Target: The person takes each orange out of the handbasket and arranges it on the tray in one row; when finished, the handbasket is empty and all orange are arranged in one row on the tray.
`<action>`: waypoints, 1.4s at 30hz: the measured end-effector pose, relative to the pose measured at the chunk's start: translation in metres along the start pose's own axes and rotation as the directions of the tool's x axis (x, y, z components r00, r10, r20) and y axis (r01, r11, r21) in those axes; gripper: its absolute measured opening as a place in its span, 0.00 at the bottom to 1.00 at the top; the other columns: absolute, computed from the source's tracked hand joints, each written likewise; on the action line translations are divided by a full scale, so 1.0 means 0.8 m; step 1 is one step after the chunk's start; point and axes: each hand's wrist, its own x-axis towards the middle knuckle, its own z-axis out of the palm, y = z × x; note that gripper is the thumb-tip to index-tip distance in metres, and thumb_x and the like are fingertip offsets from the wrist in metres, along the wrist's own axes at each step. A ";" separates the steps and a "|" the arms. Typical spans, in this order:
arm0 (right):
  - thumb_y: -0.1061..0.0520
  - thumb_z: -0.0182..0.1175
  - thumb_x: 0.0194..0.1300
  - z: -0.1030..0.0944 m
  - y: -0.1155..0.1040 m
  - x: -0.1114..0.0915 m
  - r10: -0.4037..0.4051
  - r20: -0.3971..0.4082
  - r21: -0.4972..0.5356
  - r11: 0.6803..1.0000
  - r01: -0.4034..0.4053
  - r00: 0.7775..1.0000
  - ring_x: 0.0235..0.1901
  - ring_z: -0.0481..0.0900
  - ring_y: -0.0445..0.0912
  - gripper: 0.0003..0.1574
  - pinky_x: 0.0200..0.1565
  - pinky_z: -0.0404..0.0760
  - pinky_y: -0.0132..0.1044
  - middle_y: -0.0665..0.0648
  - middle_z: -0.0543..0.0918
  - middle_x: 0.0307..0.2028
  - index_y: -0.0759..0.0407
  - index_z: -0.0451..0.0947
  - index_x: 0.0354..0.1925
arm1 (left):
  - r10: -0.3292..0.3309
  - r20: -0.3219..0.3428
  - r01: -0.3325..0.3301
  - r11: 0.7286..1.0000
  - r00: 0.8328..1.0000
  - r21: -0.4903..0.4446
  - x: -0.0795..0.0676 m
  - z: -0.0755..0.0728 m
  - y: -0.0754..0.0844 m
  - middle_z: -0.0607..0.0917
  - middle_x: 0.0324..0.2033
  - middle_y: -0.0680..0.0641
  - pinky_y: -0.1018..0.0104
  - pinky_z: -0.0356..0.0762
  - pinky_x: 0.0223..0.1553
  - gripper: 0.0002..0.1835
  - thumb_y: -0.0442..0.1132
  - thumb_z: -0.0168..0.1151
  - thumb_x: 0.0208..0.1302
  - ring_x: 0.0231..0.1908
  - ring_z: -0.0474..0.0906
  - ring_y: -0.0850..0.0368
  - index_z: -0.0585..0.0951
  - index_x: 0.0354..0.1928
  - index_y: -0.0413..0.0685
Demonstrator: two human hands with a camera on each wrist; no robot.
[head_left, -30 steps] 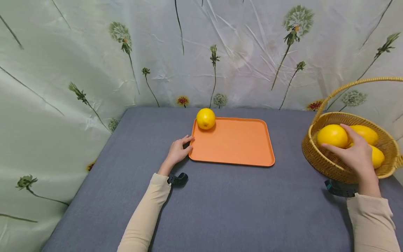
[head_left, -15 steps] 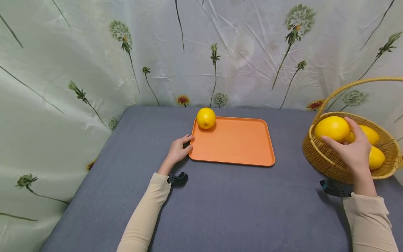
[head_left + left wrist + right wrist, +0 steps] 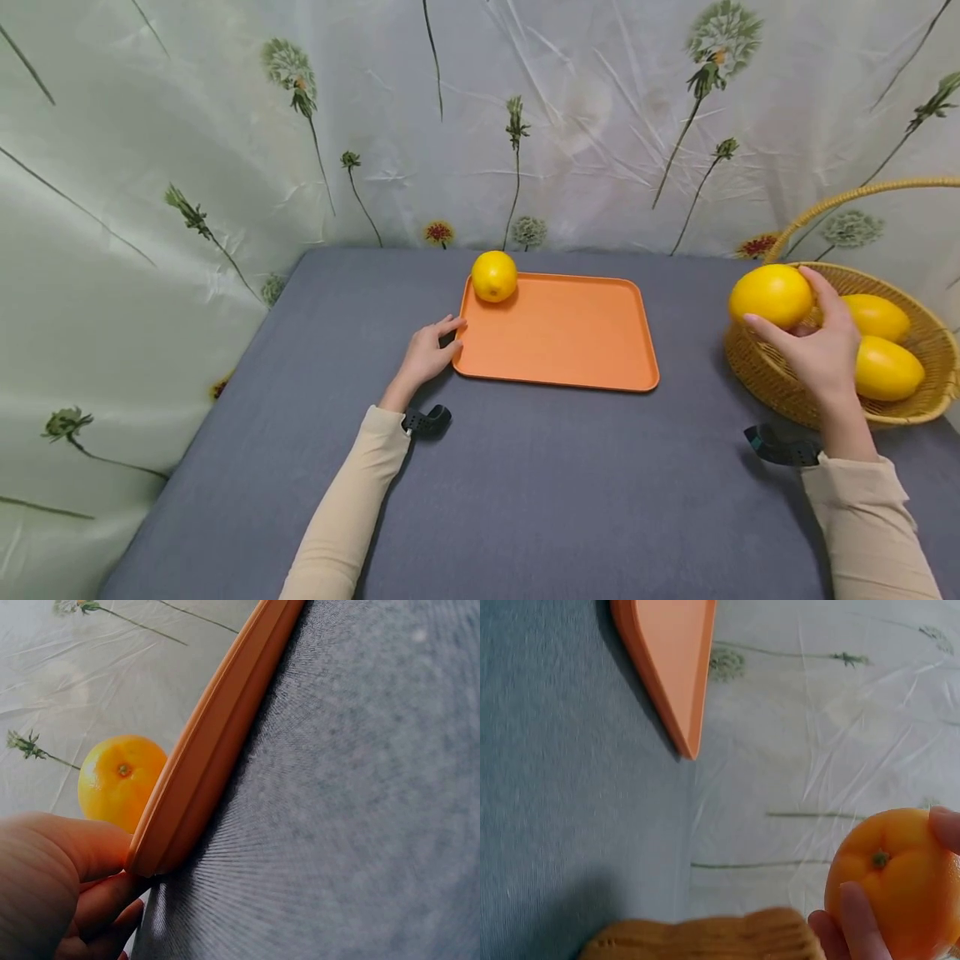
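Observation:
In the head view my right hand (image 3: 821, 350) holds an orange (image 3: 771, 296) between thumb and fingers, over the left rim of a wicker basket (image 3: 772, 379). The right wrist view shows this orange (image 3: 892, 885) from its stem end, with fingertips pressed on its skin. My left hand (image 3: 427, 354) is at the left edge of a flat orange tray (image 3: 562, 333). Thumb and fingers meet the tray's rim (image 3: 202, 742) in the left wrist view. Another orange (image 3: 494, 277) sits at the tray's far left corner.
Two more yellow-orange fruits, one behind (image 3: 876, 317) and one in front (image 3: 888, 368), lie inside the basket. Its tall handle (image 3: 862, 193) arches above. A grey cloth (image 3: 600, 483) covers the table, and a flower-printed curtain (image 3: 585, 125) hangs behind.
My right hand has lifted the orange up from among the basket's fruits and carried it left, to the rim. The left hand has stayed at the tray edge. The head view has shifted slightly.

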 end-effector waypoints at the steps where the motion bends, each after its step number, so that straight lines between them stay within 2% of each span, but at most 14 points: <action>1: 0.59 0.71 0.46 0.002 -0.002 -0.001 -0.006 -0.004 -0.001 1.000 0.006 1.000 0.39 0.65 0.30 0.47 0.28 0.66 0.11 0.33 0.69 0.50 0.39 0.67 0.64 | 0.002 0.001 -0.002 1.000 1.000 -0.004 0.000 0.000 0.001 0.68 0.65 0.38 0.44 0.59 0.67 0.24 0.36 0.55 0.62 0.67 0.63 0.41 0.73 0.62 0.45; 8: 0.58 0.71 0.47 0.016 -0.009 -0.003 -0.024 0.017 -0.028 0.999 0.025 1.000 0.43 0.64 0.26 0.48 0.29 0.66 0.09 0.49 0.70 0.61 0.38 0.65 0.65 | 0.024 -0.010 -0.024 1.000 1.000 0.006 0.001 0.001 0.000 0.70 0.64 0.37 0.45 0.60 0.67 0.24 0.36 0.56 0.62 0.67 0.64 0.43 0.73 0.62 0.44; 14: 0.57 0.69 0.50 0.033 -0.012 -0.002 -0.057 0.100 -0.008 0.998 0.058 0.993 0.42 0.64 0.26 0.49 0.32 0.66 0.09 0.56 0.66 0.63 0.42 0.61 0.68 | 0.022 -0.005 -0.022 1.000 1.000 0.002 -0.001 0.002 0.001 0.70 0.64 0.37 0.46 0.61 0.67 0.24 0.36 0.55 0.62 0.67 0.65 0.43 0.74 0.61 0.43; 19: 0.56 0.69 0.51 0.048 -0.018 -0.002 -0.076 0.156 0.017 0.997 0.074 0.985 0.42 0.64 0.28 0.49 0.34 0.67 0.09 0.58 0.65 0.63 0.42 0.60 0.69 | 0.013 -0.012 -0.013 1.000 1.000 0.001 0.000 0.002 0.002 0.70 0.64 0.38 0.46 0.60 0.67 0.24 0.36 0.55 0.61 0.67 0.65 0.43 0.74 0.61 0.44; 23: 0.56 0.69 0.51 0.060 -0.020 0.001 -0.083 0.189 0.038 0.996 0.078 0.978 0.35 0.68 0.29 0.49 0.32 0.69 0.11 0.57 0.65 0.62 0.42 0.59 0.69 | 0.011 -0.001 -0.011 1.000 1.000 0.005 0.000 0.002 0.002 0.70 0.64 0.38 0.46 0.60 0.67 0.24 0.36 0.55 0.61 0.67 0.64 0.43 0.74 0.61 0.44; 26: 0.57 0.69 0.51 0.071 -0.021 0.005 -0.093 0.211 0.063 0.995 0.081 0.973 0.28 0.71 0.27 0.50 0.29 0.71 0.13 0.59 0.65 0.62 0.46 0.59 0.69 | 0.018 0.000 -0.018 1.000 1.000 0.001 0.001 0.001 0.002 0.70 0.64 0.37 0.45 0.60 0.67 0.24 0.36 0.55 0.61 0.67 0.64 0.42 0.74 0.61 0.43; 29: 0.58 0.69 0.51 0.082 -0.024 0.010 -0.090 0.246 0.091 0.993 0.069 0.965 0.25 0.73 0.25 0.51 0.29 0.74 0.15 0.61 0.63 0.63 0.47 0.57 0.70 | 0.020 -0.007 -0.021 1.000 1.000 -0.004 0.003 -0.001 0.001 0.69 0.65 0.37 0.45 0.60 0.67 0.24 0.36 0.55 0.61 0.67 0.64 0.42 0.74 0.61 0.43; 34: 0.56 0.68 0.52 0.098 -0.028 0.018 -0.072 0.303 0.084 0.995 0.049 0.950 0.23 0.73 0.26 0.52 0.28 0.74 0.16 0.62 0.62 0.66 0.45 0.55 0.71 | 0.018 -0.011 -0.018 1.000 1.000 0.008 0.006 -0.003 0.000 0.69 0.65 0.38 0.46 0.60 0.67 0.24 0.36 0.55 0.62 0.67 0.64 0.43 0.73 0.62 0.44; 42: 0.49 0.68 0.53 0.120 -0.034 0.023 -0.060 0.358 0.050 0.998 0.045 0.932 0.25 0.73 0.29 0.51 0.29 0.74 0.18 0.61 0.61 0.67 0.44 0.54 0.70 | 0.005 0.004 -0.005 1.000 1.000 0.023 0.004 -0.001 0.001 0.68 0.65 0.38 0.45 0.60 0.67 0.25 0.36 0.55 0.62 0.67 0.64 0.41 0.73 0.62 0.44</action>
